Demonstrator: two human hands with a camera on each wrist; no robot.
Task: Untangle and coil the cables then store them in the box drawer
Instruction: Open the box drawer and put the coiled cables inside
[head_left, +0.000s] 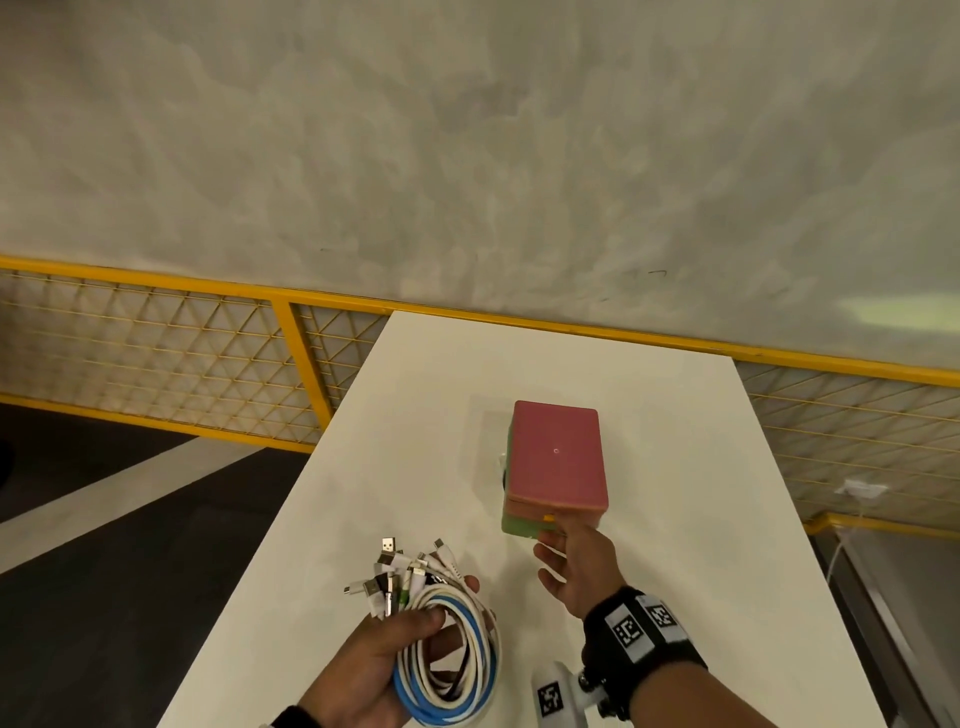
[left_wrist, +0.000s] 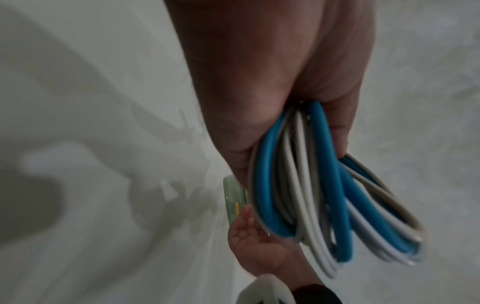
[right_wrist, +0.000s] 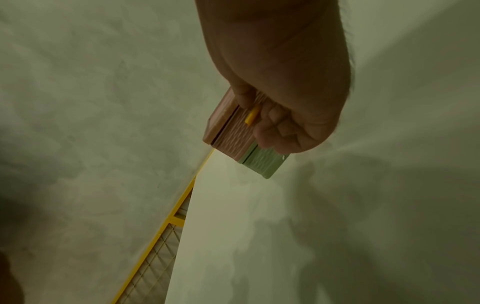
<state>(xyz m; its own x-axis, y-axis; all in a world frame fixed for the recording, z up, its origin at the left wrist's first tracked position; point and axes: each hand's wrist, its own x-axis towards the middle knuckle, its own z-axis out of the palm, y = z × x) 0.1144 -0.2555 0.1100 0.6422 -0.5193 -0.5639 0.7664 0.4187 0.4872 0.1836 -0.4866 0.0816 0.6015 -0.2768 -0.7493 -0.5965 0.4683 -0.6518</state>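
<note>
The coil (head_left: 447, 654), nearest, sits clenched in the left hand (head_left: 363, 670) over the counter's (head_left: 675, 519) near edge. Right hand's (head_left: 582, 566) fingers (right_wrist: 270, 115) curl at the drawer tab (right_wrist: 252, 117) of the box (head_left: 556, 457), just ahead mid-counter.

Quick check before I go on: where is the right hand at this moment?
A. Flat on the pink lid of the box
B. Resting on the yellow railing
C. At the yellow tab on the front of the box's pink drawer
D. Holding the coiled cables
C: the right hand reaches the yellow tab on the front of the box, while the left hand holds the coiled cables.
</note>
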